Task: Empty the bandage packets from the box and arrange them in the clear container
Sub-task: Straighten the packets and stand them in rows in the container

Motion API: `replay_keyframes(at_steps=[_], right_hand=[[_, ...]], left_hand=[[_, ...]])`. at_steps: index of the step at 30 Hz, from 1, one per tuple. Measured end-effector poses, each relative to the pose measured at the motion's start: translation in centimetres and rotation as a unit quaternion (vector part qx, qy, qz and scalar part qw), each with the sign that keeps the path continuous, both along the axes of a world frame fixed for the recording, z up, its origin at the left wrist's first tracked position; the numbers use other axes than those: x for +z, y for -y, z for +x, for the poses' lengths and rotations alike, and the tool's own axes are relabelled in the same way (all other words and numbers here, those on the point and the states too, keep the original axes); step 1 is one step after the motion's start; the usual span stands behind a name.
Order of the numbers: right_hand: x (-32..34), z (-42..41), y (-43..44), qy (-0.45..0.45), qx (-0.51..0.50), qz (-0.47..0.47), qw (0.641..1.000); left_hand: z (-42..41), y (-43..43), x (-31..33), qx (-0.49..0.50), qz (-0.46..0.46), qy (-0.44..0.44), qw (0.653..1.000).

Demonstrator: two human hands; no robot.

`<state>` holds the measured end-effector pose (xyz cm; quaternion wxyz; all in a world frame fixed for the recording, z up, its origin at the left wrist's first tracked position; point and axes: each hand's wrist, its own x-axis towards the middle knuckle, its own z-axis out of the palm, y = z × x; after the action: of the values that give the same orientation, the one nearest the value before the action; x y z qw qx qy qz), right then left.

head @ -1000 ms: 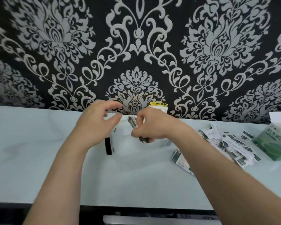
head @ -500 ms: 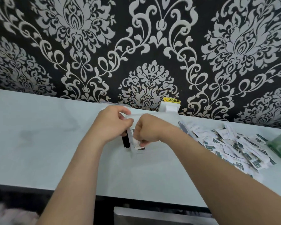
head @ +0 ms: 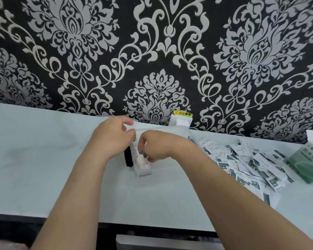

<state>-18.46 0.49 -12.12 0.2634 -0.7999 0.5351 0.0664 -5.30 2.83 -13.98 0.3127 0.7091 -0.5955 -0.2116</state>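
The clear container (head: 177, 131) stands on the pale table, hard to make out except for its rim and front corner. My left hand (head: 114, 139) grips its left wall near a black clip. My right hand (head: 157, 147) reaches down inside it and pinches bandage packets (head: 143, 164) standing at the front left corner. A loose heap of white and dark green bandage packets (head: 246, 163) lies to the right. The green bandage box (head: 307, 163) lies open at the far right edge.
A white socket cover with a yellow warning label (head: 181, 119) sits against the patterned wall behind the container. The table's front edge (head: 43, 216) runs below my forearms, with a dark gap and a pale drawer front beneath.
My right hand has pushed the packets lower into the container's front left corner. My left hand has stayed on the container's left wall. The camera has tilted slightly.
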Motion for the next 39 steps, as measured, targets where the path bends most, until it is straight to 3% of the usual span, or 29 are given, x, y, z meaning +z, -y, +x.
replay_keyframes(at_steps=[2, 4, 8, 10, 13, 17, 21, 27, 33, 39], right_hand=[[0.7, -1.8, 0.3, 0.107, -0.054, 0.015, 0.993], [2.2, -4.2, 0.0, 0.243, -0.116, 0.043, 0.962], [5.2, -12.0, -1.4, 0.422, -0.171, 0.015, 0.890], [5.1, -15.9, -2.2, 0.400, -0.212, -0.041, 0.891], [2.7, -20.9, -2.9, 0.270, -0.269, -0.112, 0.918], [-1.3, -24.5, -3.2, 0.157, -0.251, -0.122, 0.947], [-2.2, -26.1, -3.4, -0.010, -0.190, -0.066, 0.980], [-3.0, -28.6, -3.1, 0.005, -0.175, -0.056, 0.983], [-4.1, -28.8, -2.8, 0.029, -0.163, -0.053, 0.985], [-4.1, -28.8, -2.7, 0.064, -0.180, -0.060, 0.980]], left_hand=[[-0.6, 0.3, 0.4, 0.051, -0.053, 0.018, 0.997], [-1.4, 0.2, 1.1, 0.078, -0.119, -0.001, 0.990], [-5.4, -0.2, 3.2, 0.036, -0.222, -0.080, 0.971], [-8.0, -0.5, 3.7, -0.002, -0.240, -0.091, 0.967], [-12.0, -0.8, 3.6, -0.103, -0.230, -0.076, 0.965], [-18.5, -1.7, 1.1, -0.282, -0.184, 0.054, 0.940], [-22.6, -1.2, -1.7, -0.324, -0.122, 0.172, 0.922], [-24.5, -0.5, -4.0, -0.322, 0.011, 0.324, 0.890], [-25.3, -0.3, -4.0, -0.258, 0.033, 0.275, 0.926], [-25.8, -0.3, -4.1, -0.239, 0.037, 0.262, 0.934]])
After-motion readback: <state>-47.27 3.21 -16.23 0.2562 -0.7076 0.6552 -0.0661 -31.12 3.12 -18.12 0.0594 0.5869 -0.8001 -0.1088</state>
